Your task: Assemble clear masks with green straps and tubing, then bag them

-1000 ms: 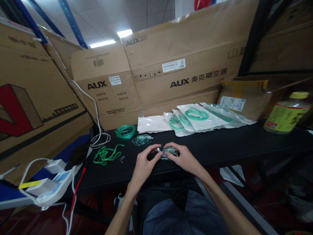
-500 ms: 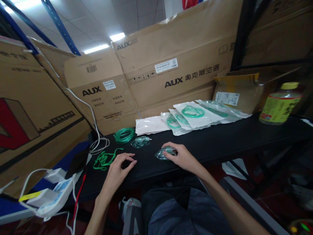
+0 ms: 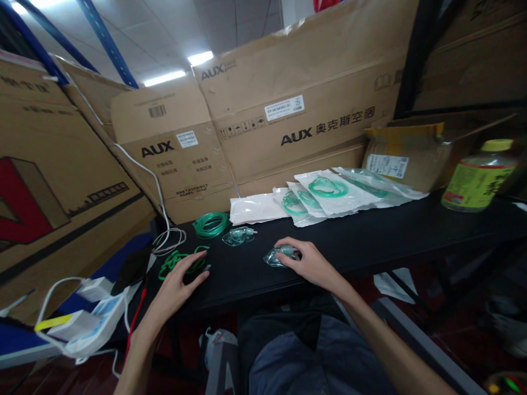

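My right hand (image 3: 307,264) rests on a clear, green-tinted plastic mask (image 3: 276,257) near the front of the black table (image 3: 370,241), its fingers curled over the mask. My left hand (image 3: 178,285) reaches out to the left with fingers stretched, fingertips at a small clear piece (image 3: 207,267) beside a tangle of green elastic strap (image 3: 175,260). A second clear mask (image 3: 239,236) lies just behind, and a coil of green tubing (image 3: 211,224) sits to its left.
Several white sealed pouches (image 3: 329,192) with green tubing lie in a row at the back. AUX cardboard boxes (image 3: 288,115) wall the table's rear. A yellow-capped bottle (image 3: 480,175) stands at right. White cables (image 3: 167,238) and a power strip (image 3: 88,323) sit at left.
My left hand left the mask and moved left across the table to the green strap and small clear piece. My right hand stayed on the mask.
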The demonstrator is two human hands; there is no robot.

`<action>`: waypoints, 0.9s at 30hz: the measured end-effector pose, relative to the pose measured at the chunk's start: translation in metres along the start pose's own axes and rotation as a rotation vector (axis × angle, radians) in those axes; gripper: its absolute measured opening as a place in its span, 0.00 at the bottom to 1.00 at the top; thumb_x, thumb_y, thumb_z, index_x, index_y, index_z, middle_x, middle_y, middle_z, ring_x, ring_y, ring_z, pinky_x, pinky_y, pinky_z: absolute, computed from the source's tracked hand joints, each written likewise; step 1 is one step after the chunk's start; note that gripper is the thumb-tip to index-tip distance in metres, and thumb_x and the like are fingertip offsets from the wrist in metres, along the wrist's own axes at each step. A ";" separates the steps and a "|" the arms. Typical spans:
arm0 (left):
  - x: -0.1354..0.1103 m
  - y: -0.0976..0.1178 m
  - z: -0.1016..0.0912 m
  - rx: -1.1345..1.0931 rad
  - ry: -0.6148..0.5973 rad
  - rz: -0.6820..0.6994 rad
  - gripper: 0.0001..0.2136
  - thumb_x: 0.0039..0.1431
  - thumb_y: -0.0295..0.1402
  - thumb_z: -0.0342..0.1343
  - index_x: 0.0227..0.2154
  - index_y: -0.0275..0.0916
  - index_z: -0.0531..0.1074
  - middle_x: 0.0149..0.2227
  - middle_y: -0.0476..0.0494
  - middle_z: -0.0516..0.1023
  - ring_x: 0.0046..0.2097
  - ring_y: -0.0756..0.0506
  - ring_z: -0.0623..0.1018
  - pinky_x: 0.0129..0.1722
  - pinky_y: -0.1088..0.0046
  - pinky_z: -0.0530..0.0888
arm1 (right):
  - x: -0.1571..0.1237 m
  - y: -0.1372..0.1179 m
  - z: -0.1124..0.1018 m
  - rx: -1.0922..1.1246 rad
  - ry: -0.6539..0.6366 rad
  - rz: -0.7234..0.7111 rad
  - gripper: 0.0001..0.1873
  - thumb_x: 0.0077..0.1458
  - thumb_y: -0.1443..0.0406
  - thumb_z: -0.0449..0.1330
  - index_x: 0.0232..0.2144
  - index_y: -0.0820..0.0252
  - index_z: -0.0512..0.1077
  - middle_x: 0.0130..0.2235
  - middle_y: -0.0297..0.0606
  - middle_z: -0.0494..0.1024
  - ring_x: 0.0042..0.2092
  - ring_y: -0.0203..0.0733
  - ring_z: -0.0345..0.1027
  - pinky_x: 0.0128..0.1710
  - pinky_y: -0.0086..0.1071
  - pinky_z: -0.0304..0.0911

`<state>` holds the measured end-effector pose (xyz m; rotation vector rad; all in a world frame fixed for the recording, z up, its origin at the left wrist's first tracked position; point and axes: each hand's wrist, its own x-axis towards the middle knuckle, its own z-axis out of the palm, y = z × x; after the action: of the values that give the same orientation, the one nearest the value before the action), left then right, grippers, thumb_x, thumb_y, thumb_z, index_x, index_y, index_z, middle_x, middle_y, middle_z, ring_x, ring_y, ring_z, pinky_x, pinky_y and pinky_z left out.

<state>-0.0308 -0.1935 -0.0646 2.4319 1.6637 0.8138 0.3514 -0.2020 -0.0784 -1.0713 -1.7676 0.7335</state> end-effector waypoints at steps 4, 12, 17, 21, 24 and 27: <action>0.020 -0.011 -0.001 0.125 0.056 0.041 0.24 0.68 0.50 0.48 0.57 0.42 0.73 0.60 0.39 0.75 0.62 0.38 0.73 0.66 0.53 0.66 | 0.000 -0.001 -0.001 -0.002 -0.019 0.014 0.13 0.59 0.59 0.61 0.44 0.57 0.79 0.42 0.37 0.84 0.43 0.45 0.77 0.45 0.33 0.66; 0.059 -0.026 0.005 0.287 -0.093 0.059 0.27 0.65 0.52 0.50 0.55 0.39 0.76 0.58 0.38 0.78 0.59 0.37 0.76 0.62 0.59 0.70 | -0.001 -0.003 -0.001 0.012 -0.015 0.023 0.12 0.59 0.60 0.61 0.43 0.56 0.79 0.41 0.37 0.84 0.43 0.44 0.77 0.44 0.32 0.65; 0.057 -0.031 -0.003 0.366 -0.073 -0.031 0.23 0.64 0.47 0.50 0.45 0.35 0.82 0.51 0.32 0.82 0.54 0.33 0.79 0.58 0.56 0.72 | 0.000 0.000 0.000 0.026 -0.012 0.018 0.12 0.59 0.60 0.62 0.43 0.55 0.79 0.41 0.35 0.84 0.43 0.44 0.77 0.45 0.32 0.65; 0.053 -0.022 -0.012 0.391 0.028 -0.128 0.22 0.64 0.45 0.49 0.43 0.33 0.82 0.51 0.28 0.81 0.53 0.30 0.79 0.58 0.53 0.71 | 0.000 0.000 -0.001 0.040 -0.005 0.022 0.11 0.58 0.60 0.62 0.43 0.56 0.79 0.40 0.35 0.84 0.42 0.44 0.77 0.44 0.33 0.65; 0.051 0.004 -0.011 0.359 0.120 -0.177 0.25 0.66 0.48 0.47 0.48 0.33 0.80 0.55 0.28 0.79 0.56 0.29 0.77 0.58 0.53 0.70 | 0.000 0.001 0.000 0.067 -0.003 0.017 0.12 0.59 0.59 0.63 0.43 0.55 0.78 0.41 0.36 0.83 0.43 0.45 0.76 0.45 0.34 0.66; 0.049 0.048 0.005 0.202 0.108 -0.191 0.25 0.68 0.53 0.45 0.45 0.42 0.82 0.45 0.41 0.85 0.47 0.36 0.82 0.51 0.63 0.74 | 0.001 0.004 0.000 0.108 0.010 0.002 0.14 0.59 0.58 0.62 0.46 0.55 0.76 0.44 0.37 0.82 0.44 0.45 0.75 0.44 0.34 0.67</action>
<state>0.0251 -0.1683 -0.0330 2.3382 2.0736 0.7971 0.3522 -0.1991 -0.0813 -1.0021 -1.6987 0.8139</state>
